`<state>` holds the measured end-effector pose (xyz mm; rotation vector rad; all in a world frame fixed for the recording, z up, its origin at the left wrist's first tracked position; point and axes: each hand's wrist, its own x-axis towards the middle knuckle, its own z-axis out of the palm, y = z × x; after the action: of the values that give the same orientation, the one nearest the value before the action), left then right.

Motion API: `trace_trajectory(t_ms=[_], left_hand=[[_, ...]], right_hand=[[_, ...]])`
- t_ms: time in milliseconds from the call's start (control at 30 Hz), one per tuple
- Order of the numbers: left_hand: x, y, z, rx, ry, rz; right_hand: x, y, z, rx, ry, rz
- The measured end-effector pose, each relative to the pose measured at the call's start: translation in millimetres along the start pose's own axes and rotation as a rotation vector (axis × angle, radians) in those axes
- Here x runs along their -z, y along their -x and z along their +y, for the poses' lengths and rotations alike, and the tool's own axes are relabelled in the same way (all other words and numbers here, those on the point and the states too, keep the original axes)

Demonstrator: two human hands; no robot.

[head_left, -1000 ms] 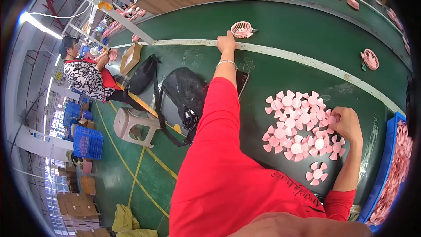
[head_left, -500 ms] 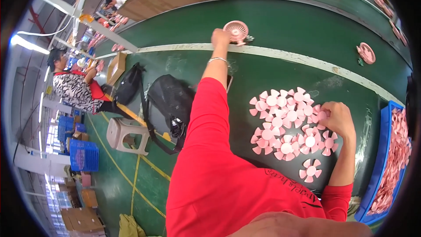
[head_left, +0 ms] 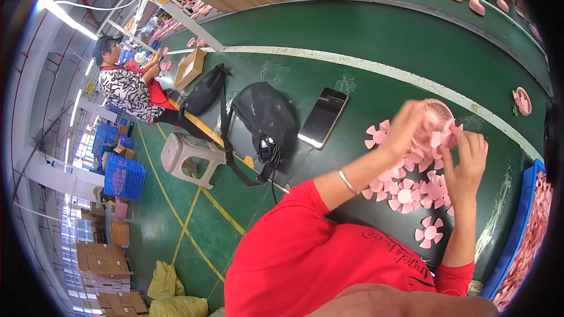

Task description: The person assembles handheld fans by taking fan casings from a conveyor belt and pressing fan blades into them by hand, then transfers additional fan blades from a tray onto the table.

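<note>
In my left hand [head_left: 405, 126], partly smeared by motion, is a round pink fan housing [head_left: 439, 111] with a ribbed grille, held over the work surface. My right hand [head_left: 468, 155] is up against it, thumb and fingers closed on a pink fan blade [head_left: 445, 137] at the housing's near side. Under and around both hands lie several loose pink five-bladed pieces, among them a blade piece [head_left: 405, 196] in the pile and a lone blade piece [head_left: 429, 232] nearer me. My hands hide part of the pile.
A phone [head_left: 324, 117], a black mesh bag [head_left: 265, 118] and a smaller black bag [head_left: 205, 91] lie to the left. At right stands a blue bin [head_left: 517, 235] of pink parts. Another pink housing [head_left: 521, 101] sits on the green conveyor [head_left: 376, 38]. A co-worker [head_left: 126, 85] is at far left.
My left hand has brought the fan housing from the conveyor edge back to the right, over the pile. My right hand has lifted a fan blade up to it. The view has shifted left.
</note>
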<state>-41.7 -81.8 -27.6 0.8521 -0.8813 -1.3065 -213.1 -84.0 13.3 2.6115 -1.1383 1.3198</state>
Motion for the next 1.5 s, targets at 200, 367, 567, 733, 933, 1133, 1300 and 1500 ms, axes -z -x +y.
trace_trajectory(t_ms=[200,367,567,733,933,1133,1300,1500], left_hand=[[-14.6,30.7,-12.4,-0.114,-0.18,0.057],[-3.2,30.7,-19.8,-0.061,-0.214,-0.001],[-12.2,33.9,-19.7,-0.076,-0.247,0.056],[-9.5,31.9,-11.2,-0.081,-0.248,0.065],[-10.8,34.8,-5.4,-0.088,-0.153,0.03],[-9.1,37.5,-4.3,-0.083,-0.265,0.012],[-11.4,40.5,2.3,-0.09,-0.353,0.014],[-5.9,30.8,-14.6,-0.202,-0.42,0.059]], right_hand=[[-6.4,1.7,-15.9,0.071,0.026,-0.069],[-4.3,2.0,-14.7,0.052,-0.047,-0.135],[-14.6,7.0,-12.4,0.073,-0.048,-0.124],[-21.2,11.8,-11.0,0.136,0.101,0.037],[-20.2,9.5,-4.4,-0.25,-0.215,-0.021],[-20.8,8.9,-4.1,-0.582,-0.549,-0.256],[-24.5,18.9,-11.8,-0.342,-0.367,-0.088],[-35.7,16.3,-0.2,-0.49,-0.365,-0.185]])
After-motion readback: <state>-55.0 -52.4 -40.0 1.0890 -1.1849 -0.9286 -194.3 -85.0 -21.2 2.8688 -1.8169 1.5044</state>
